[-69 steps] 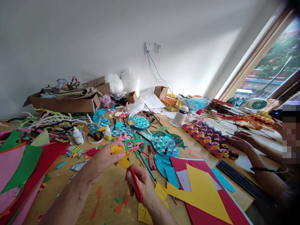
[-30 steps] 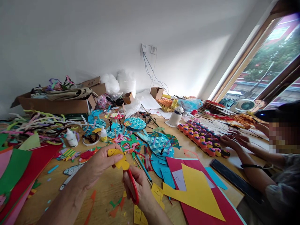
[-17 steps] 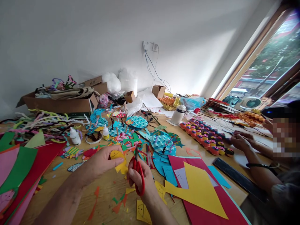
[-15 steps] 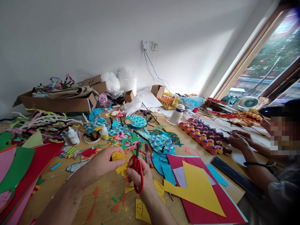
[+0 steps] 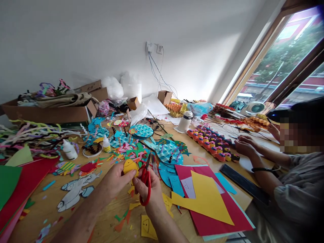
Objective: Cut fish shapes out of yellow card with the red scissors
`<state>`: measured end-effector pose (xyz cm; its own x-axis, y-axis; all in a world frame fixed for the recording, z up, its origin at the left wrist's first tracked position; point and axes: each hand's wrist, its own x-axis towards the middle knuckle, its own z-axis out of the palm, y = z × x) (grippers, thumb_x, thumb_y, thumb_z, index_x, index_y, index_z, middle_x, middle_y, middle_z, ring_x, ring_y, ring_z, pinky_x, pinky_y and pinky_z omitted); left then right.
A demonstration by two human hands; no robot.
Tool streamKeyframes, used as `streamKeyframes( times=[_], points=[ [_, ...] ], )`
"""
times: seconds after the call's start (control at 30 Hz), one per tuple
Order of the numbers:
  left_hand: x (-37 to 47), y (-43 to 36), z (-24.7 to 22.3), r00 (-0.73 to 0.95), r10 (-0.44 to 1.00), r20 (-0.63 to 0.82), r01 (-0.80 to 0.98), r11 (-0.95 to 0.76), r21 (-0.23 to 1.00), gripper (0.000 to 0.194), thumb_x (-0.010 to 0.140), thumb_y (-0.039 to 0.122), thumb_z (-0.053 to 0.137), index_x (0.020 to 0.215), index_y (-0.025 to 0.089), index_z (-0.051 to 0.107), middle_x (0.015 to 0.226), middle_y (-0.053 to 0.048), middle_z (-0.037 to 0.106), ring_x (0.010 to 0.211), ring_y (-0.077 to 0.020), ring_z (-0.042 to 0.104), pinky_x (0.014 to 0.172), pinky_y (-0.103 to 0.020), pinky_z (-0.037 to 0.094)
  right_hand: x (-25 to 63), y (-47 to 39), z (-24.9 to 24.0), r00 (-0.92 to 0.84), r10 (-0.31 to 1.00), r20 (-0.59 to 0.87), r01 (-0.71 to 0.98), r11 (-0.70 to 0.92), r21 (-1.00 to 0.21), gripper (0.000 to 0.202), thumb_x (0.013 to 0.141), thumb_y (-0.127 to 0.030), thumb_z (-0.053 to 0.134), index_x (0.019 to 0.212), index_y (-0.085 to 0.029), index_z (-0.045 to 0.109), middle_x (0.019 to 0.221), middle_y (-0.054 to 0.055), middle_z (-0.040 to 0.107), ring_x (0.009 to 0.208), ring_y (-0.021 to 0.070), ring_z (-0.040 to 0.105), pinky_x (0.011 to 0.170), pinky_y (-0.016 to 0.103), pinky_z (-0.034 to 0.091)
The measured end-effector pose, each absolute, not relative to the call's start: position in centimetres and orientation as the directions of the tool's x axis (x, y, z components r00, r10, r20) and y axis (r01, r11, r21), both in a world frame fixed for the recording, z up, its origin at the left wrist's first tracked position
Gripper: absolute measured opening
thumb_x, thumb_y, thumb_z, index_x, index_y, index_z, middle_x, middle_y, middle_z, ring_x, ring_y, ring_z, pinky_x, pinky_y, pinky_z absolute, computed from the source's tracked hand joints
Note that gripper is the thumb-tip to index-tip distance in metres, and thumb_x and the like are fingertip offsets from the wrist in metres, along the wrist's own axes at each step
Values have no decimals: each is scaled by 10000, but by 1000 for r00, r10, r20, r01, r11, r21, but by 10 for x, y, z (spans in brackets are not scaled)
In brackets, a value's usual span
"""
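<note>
As seen from the left edge, starts with a green sheet [image 5: 7, 184] on red paper [image 5: 37, 177], then shows pipe cleaners [image 5: 30, 135] heaped in front of a full cardboard box [image 5: 50, 114]. Next comes to a glue bottle [image 5: 69, 150], upright on the wooden desk [image 5: 108, 219], beyond white paper fish [image 5: 72, 195] lying flat. Farther right, reaches a smaller bottle [image 5: 106, 144] and a spread of coloured scraps [image 5: 131, 152]. In the left hand [image 5: 115, 179], pinches a yellow paper fish [image 5: 129, 166] above the desk, grip narrow, thumb across the near face. In the right hand [image 5: 152, 194], holds red-handled scissors [image 5: 149, 189], grip closed around the handles. Points the blades up and away, just beside the fish and off its edge. Under the right wrist, shows a yellow square [image 5: 149, 226] with a drawn fish. Beyond, has blue woven paper [image 5: 164, 152]. To the right, lays a yellow sheet [image 5: 210, 199] over a crimson sheet [image 5: 205, 226], near a painted egg tray [image 5: 212, 145] and a flat black object [image 5: 243, 182]. Ends with a person [image 5: 298, 189] at the far right, both hands beside the tray.
</note>
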<state>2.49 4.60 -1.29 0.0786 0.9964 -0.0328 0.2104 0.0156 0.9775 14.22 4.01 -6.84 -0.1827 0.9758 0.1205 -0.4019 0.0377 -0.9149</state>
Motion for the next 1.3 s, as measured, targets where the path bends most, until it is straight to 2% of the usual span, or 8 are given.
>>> streamKeyframes(
  times=[0.13,0.23,0.4,0.63,0.77,0.9,1.0,1.3],
  points=[
    [20,46,-10,96,995,-6,190,-12,982,138,632,318,550,610,182,545,548,47,507,503,-121,434,476,-230,350,143,36,-65,-226,964,139,-386,43,-922,283,682,-391,686,720,-185,495,570,-48,513,439,74,411,419,181,342],
    [15,48,-15,103,995,-17,242,-9,970,138,635,312,566,652,175,569,575,39,529,527,-133,471,491,-235,378,145,36,-62,-128,982,141,-365,86,-927,223,712,-355,662,729,-180,523,571,-51,487,464,83,423,444,187,366],
    [11,50,-26,162,987,1,375,-63,925,187,672,252,537,818,191,635,657,21,614,643,-175,562,594,-250,429,145,40,-61,-79,989,121,-378,83,-922,244,644,-328,694,703,-190,502,553,-65,464,451,80,393,445,189,341],
    [15,49,-22,178,983,41,455,-119,883,116,717,272,516,744,191,595,645,17,586,600,-160,513,555,-242,396,143,41,-60,-90,990,108,-346,71,-935,258,617,-310,689,680,-194,467,532,-76,430,442,72,343,441,187,295],
    [10,48,-19,173,984,32,349,-91,933,114,711,295,535,686,185,549,605,42,500,569,-134,458,537,-230,370,144,36,-56,-190,976,109,-293,50,-955,255,653,-351,650,708,-190,460,563,-64,437,459,79,360,447,194,297],
    [0,42,-11,117,993,-31,143,14,990,181,746,362,554,743,182,547,636,42,517,585,-124,458,549,-224,384,144,33,-51,-306,946,112,-162,64,-985,272,741,-420,556,661,-181,453,562,-39,440,470,93,386,450,210,310],
    [-3,39,-6,111,993,-32,72,24,997,174,765,355,565,729,186,547,628,46,510,593,-117,449,559,-219,382,143,31,-51,-357,926,120,-102,89,-991,355,782,-490,504,614,-186,431,503,-51,399,443,89,368,436,208,294],
    [3,36,-5,113,994,-11,-16,13,1000,169,779,324,561,688,185,528,617,46,506,579,-108,443,553,-216,380,142,28,-54,-429,898,99,-148,39,-988,467,752,-614,510,643,-160,504,420,-69,401,370,69,331,386,186,237]
  ],
)
